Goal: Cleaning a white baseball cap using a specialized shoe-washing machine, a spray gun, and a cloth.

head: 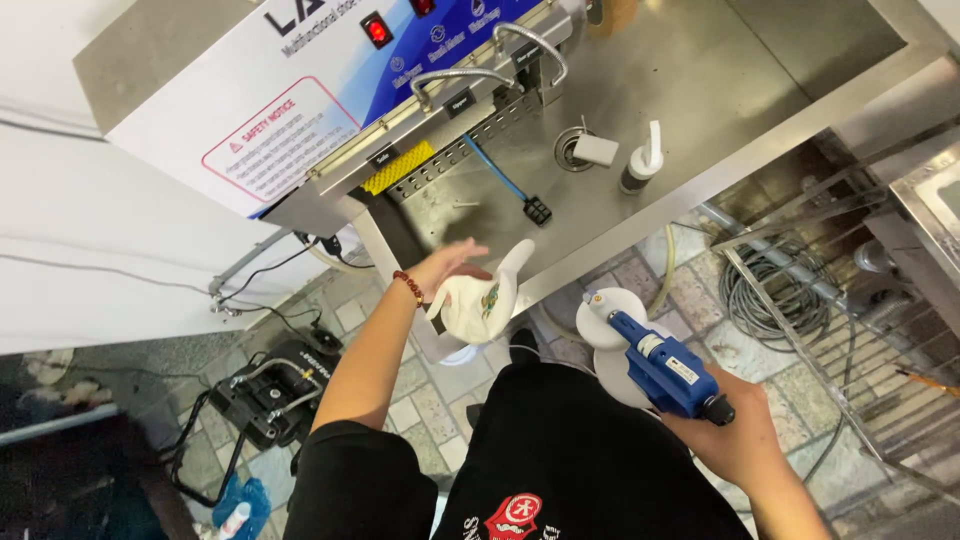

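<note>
My left hand point(447, 268) holds a white shoe point(484, 299) with a small coloured print on its side, just at the front edge of the steel sink point(700, 90). My right hand point(735, 435) grips a blue power tool point(664, 368) whose white round brush head point(610, 318) points toward the shoe, a little apart from it. A red bead bracelet point(409, 287) sits on my left wrist.
A white and blue machine point(300, 100) with red lights and metal handles stands at the sink's left. A blue hose with a black nozzle point(536, 209), a drain point(573, 148) and a pump bottle point(641, 165) lie in the basin. Coiled cable point(775, 285) and wire racks sit to the right.
</note>
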